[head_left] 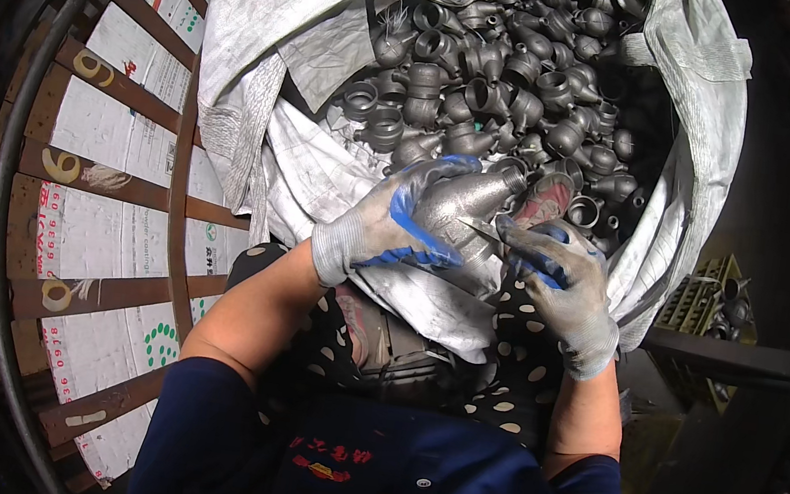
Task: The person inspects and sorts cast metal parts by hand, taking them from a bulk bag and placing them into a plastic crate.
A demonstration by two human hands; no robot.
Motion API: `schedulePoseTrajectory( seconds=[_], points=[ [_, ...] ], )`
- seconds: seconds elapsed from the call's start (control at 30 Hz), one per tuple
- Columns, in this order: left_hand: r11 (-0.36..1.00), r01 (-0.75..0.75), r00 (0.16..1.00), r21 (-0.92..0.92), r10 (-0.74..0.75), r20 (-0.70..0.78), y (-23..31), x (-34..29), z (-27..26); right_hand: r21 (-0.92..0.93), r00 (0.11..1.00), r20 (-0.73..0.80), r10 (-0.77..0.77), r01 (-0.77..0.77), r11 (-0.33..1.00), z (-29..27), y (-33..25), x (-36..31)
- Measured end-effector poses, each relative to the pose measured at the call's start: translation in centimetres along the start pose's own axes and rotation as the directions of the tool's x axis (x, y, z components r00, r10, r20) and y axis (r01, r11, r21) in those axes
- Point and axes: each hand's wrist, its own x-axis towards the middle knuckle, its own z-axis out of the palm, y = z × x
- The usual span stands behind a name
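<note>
My left hand (380, 223), in a white work glove with blue coating, is closed round a large grey metal pipe-fitting casting (462, 204). The casting has a wide body that narrows to a ringed neck at its upper right. My right hand (564, 279), gloved the same way, is closed on a thin pointed metal tool (484, 229). Its tip lies over the casting's side; whether it touches cannot be made out. The tool's handle is hidden in the glove. Both hands are above the near rim of a white woven bulk bag (288, 5).
Many similar grey castings (526, 68) fill the bag beyond my hands. A rusty metal rack (107, 176) with white cartons (118, 132) stands at the left. On the right, a yellow crate (696, 299) holds metal parts, near a dark bar (743, 359). A shoe (548, 200) shows by the castings.
</note>
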Motion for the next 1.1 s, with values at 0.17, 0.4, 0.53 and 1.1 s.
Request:
schedulePoseTrajectory(
  seconds=[0.17, 0.4, 0.53, 1.1],
  points=[
    [0.997, 0.053, 0.999, 0.054, -0.053, -0.001, 0.68, -0.09, 0.12, -0.079, 0.998, 0.002, -0.058, 0.058, 0.995, 0.01, 0.24, -0.21],
    [1.000, -0.015, 1.000, 0.016, 0.015, -0.014, 0.29, -0.12, -0.15, -0.054, 0.996, -0.007, -0.092, 0.092, 0.994, 0.35, 0.53, -0.15],
    [0.997, -0.036, 0.999, -0.069, 0.034, -0.029, -0.16, -0.19, -0.26, -0.067, 0.996, -0.035, -0.086, 0.083, 0.994, 0.44, 0.43, -0.11],
    [1.000, -0.022, 1.000, -0.020, 0.022, -0.019, 0.30, -0.34, -0.29, 0.061, 0.999, 0.008, -0.050, 0.049, 0.997, 0.26, 0.41, 0.18]
  ],
)
